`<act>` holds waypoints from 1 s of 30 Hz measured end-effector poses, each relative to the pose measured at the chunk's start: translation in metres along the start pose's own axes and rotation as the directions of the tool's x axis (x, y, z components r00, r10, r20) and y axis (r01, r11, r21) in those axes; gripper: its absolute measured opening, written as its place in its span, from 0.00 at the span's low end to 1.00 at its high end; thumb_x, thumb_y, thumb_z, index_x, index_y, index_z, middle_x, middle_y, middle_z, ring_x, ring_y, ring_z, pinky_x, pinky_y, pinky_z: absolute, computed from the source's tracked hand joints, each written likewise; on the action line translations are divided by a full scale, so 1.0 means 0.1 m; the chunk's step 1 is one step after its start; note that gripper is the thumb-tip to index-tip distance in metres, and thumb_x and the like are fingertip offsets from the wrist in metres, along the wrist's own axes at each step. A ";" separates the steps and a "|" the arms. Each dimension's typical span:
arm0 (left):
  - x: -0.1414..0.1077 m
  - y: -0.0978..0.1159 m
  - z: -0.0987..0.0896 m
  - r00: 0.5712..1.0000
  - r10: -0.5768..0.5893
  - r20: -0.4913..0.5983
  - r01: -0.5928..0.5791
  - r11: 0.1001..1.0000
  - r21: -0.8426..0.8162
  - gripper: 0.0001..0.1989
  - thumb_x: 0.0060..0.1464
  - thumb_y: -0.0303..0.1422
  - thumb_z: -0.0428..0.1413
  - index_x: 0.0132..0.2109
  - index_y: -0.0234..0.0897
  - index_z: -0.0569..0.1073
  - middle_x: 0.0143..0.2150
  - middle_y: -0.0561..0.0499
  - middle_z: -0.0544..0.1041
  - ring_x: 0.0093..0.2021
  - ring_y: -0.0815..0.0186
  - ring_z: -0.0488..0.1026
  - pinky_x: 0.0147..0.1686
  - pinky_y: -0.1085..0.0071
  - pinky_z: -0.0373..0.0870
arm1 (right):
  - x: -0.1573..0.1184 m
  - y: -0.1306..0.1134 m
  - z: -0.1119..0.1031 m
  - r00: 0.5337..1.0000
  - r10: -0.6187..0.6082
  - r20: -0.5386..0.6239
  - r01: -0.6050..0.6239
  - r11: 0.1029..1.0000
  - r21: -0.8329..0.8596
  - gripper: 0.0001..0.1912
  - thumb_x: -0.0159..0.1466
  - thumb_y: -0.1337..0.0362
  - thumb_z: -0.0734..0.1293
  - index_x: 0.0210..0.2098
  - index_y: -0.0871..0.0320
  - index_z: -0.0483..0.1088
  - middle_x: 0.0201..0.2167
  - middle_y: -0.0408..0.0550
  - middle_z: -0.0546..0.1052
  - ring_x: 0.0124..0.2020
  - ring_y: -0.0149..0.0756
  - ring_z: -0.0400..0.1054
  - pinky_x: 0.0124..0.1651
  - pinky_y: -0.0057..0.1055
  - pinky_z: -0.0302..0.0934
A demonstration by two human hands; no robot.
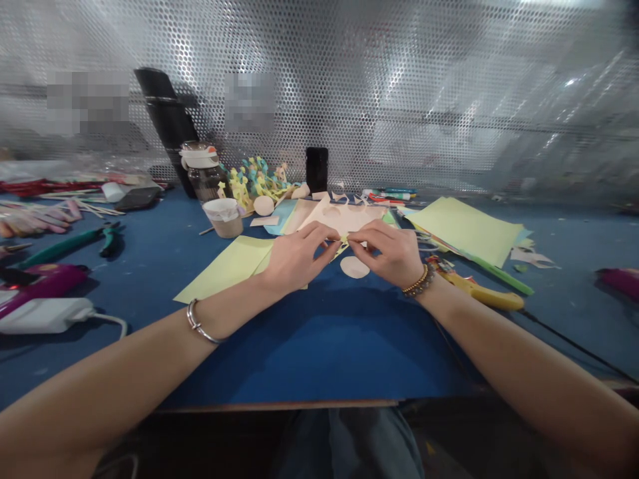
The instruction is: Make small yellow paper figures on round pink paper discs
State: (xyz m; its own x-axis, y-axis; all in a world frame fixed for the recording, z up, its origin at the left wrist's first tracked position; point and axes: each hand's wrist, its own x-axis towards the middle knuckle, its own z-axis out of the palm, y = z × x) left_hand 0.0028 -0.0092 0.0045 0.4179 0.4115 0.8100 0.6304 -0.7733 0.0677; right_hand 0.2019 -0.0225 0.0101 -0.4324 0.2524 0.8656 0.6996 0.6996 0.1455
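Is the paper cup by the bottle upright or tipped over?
Upright: the paper cup stands on its base on the blue mat, rim up.

The person's arms are bare from the elbows down to the wrists, with no sleeve, glove or watch in sight on either the left forearm or the right forearm. The left hand and right hand are also bare, with short nails and no rings that can be seen. A slim, polished silver metal bangle circles the left wrist. A bracelet of small round gold and dark brown beads circles the right wrist. Below, faded blue denim jeans cover the legs, dim and partly in shadow.
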 end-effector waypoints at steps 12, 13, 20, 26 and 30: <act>0.00 -0.03 0.00 0.997 0.068 -0.026 -0.067 0.997 0.032 0.08 0.61 0.34 0.51 0.37 0.38 0.73 0.35 0.54 0.79 0.28 0.73 0.73 0.24 0.76 0.62 | -0.02 0.01 0.02 1.000 -0.008 0.028 0.008 1.000 -0.004 0.06 0.63 0.69 0.64 0.33 0.56 0.74 0.30 0.43 0.78 0.23 0.25 0.67 0.27 0.24 0.61; 0.00 -0.03 0.00 0.997 0.069 -0.023 -0.068 0.997 0.035 0.08 0.61 0.34 0.51 0.37 0.38 0.74 0.35 0.53 0.79 0.28 0.73 0.73 0.24 0.76 0.62 | -0.03 0.01 0.02 0.999 -0.005 0.035 0.005 1.000 -0.007 0.06 0.63 0.68 0.64 0.33 0.56 0.74 0.31 0.43 0.78 0.23 0.25 0.67 0.27 0.24 0.61; 0.00 -0.04 0.00 0.998 0.057 -0.032 -0.056 0.998 0.026 0.08 0.61 0.36 0.51 0.38 0.39 0.74 0.36 0.53 0.80 0.31 0.72 0.75 0.26 0.76 0.64 | -0.02 0.01 0.02 0.999 0.027 0.033 -0.027 1.000 0.000 0.06 0.62 0.69 0.64 0.33 0.57 0.74 0.31 0.44 0.78 0.24 0.25 0.68 0.28 0.24 0.60; 0.00 -0.02 0.00 0.998 0.040 -0.059 -0.041 0.999 -0.032 0.08 0.60 0.36 0.53 0.38 0.38 0.74 0.36 0.53 0.80 0.30 0.73 0.75 0.28 0.77 0.67 | -0.01 0.01 0.01 1.000 0.023 0.014 -0.023 1.000 0.008 0.06 0.62 0.68 0.64 0.32 0.57 0.74 0.30 0.43 0.78 0.24 0.25 0.67 0.27 0.23 0.60; 0.00 -0.02 0.00 0.998 0.030 -0.050 -0.033 0.998 -0.059 0.08 0.60 0.34 0.53 0.37 0.37 0.74 0.35 0.52 0.80 0.32 0.72 0.75 0.30 0.77 0.69 | -0.02 0.01 0.03 0.999 0.037 0.020 -0.037 0.999 0.005 0.06 0.62 0.68 0.64 0.32 0.57 0.74 0.31 0.43 0.78 0.24 0.25 0.67 0.27 0.24 0.59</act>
State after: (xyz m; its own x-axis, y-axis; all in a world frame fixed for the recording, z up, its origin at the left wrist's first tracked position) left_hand 0.0013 -0.0073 0.0038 0.4033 0.3630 0.8399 0.5765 -0.8137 0.0748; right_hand 0.2016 -0.0208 0.0073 -0.4176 0.2913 0.8607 0.7124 0.6929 0.1112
